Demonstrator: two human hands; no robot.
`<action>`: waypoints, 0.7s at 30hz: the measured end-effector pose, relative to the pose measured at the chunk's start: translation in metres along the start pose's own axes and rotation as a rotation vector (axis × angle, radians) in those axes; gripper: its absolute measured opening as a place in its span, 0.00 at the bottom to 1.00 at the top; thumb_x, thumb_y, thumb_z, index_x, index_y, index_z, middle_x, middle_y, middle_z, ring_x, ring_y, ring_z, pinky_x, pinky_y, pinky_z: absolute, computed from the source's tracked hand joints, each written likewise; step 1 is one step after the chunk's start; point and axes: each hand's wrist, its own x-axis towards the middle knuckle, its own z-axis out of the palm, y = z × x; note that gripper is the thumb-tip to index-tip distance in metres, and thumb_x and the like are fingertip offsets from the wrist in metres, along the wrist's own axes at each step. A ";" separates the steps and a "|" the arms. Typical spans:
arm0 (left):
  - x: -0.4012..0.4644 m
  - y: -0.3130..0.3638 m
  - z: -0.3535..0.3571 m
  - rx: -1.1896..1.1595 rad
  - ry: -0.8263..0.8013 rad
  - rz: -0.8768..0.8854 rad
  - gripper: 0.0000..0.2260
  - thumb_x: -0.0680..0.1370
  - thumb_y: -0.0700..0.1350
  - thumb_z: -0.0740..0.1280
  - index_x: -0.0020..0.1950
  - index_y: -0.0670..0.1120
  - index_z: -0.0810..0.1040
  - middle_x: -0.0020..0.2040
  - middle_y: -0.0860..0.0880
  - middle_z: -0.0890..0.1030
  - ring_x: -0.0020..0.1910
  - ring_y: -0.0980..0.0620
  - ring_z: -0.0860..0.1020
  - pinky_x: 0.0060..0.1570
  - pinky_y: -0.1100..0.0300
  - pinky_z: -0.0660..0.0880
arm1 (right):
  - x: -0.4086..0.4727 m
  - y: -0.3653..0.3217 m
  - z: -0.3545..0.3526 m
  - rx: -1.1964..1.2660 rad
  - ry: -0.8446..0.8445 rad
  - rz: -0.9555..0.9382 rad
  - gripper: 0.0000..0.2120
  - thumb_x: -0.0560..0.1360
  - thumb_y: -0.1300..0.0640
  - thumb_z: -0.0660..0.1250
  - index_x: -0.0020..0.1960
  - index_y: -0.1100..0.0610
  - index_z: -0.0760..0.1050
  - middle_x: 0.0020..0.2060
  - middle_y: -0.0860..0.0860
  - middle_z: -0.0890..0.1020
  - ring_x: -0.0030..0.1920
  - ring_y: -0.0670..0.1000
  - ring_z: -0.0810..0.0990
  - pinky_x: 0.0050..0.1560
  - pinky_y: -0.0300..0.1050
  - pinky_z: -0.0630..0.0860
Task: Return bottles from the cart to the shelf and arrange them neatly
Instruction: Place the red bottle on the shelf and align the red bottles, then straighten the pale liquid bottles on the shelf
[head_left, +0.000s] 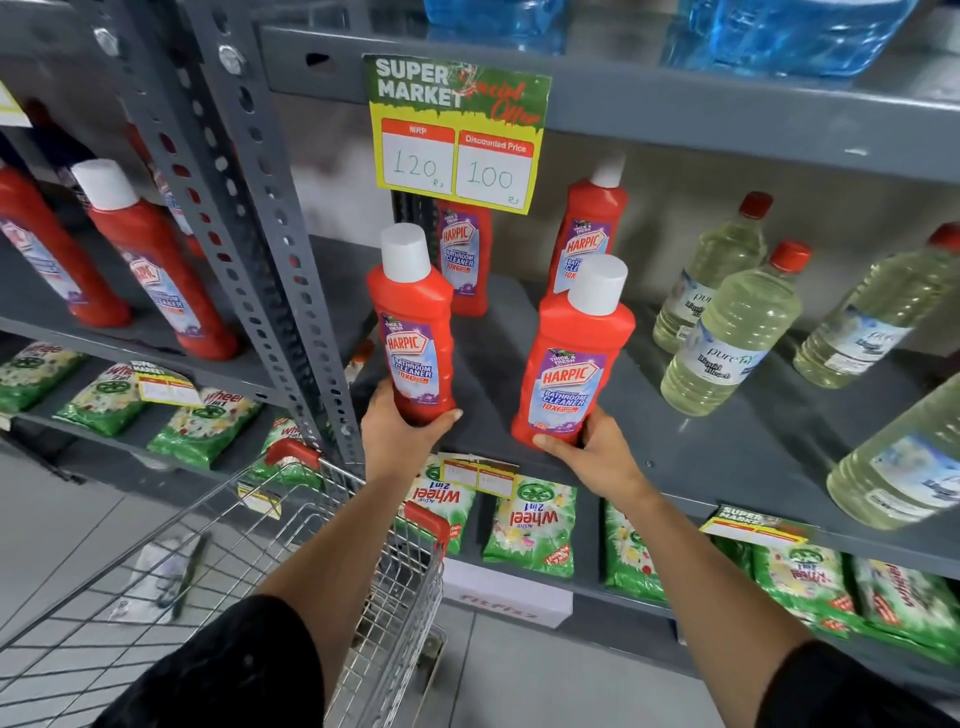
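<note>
My left hand (397, 434) grips the base of a red Harpic bottle (413, 322) with a white cap, held upright at the front left of the grey shelf (727, 457). My right hand (592, 449) grips the base of a second red Harpic bottle (574, 358), tilted slightly, its bottom at the shelf's front edge. Two more Harpic bottles stand further back, one (464, 260) under the price sign and one (589, 234) to its right. The wire cart (291, 525) with red corners is below my left arm.
Clear bleach bottles with red caps (732, 332) stand on the right half of the shelf. A special-offer price sign (457, 135) hangs from the shelf above. A perforated grey upright (260, 218) divides off the left bay holding more Harpic bottles (150, 260). Green detergent packets (530, 525) fill the lower shelf.
</note>
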 end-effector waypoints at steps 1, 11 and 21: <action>0.000 0.000 0.000 0.001 -0.006 0.005 0.36 0.61 0.54 0.81 0.65 0.46 0.72 0.59 0.48 0.79 0.57 0.50 0.78 0.55 0.59 0.74 | 0.000 0.000 0.000 0.006 -0.005 0.002 0.25 0.68 0.57 0.78 0.62 0.51 0.72 0.58 0.50 0.82 0.58 0.48 0.81 0.61 0.45 0.77; -0.043 -0.006 -0.024 0.019 0.050 0.085 0.21 0.71 0.47 0.76 0.61 0.43 0.78 0.54 0.48 0.83 0.52 0.49 0.80 0.54 0.47 0.79 | -0.024 0.006 -0.054 0.112 0.001 0.039 0.32 0.63 0.76 0.76 0.63 0.60 0.71 0.62 0.60 0.79 0.65 0.53 0.76 0.71 0.49 0.70; -0.112 0.069 0.101 -0.018 -0.296 0.657 0.12 0.75 0.51 0.69 0.43 0.44 0.84 0.42 0.49 0.83 0.47 0.52 0.79 0.51 0.57 0.75 | -0.099 0.014 -0.157 -0.081 0.903 0.002 0.09 0.69 0.56 0.77 0.42 0.59 0.79 0.36 0.48 0.82 0.40 0.43 0.82 0.41 0.26 0.71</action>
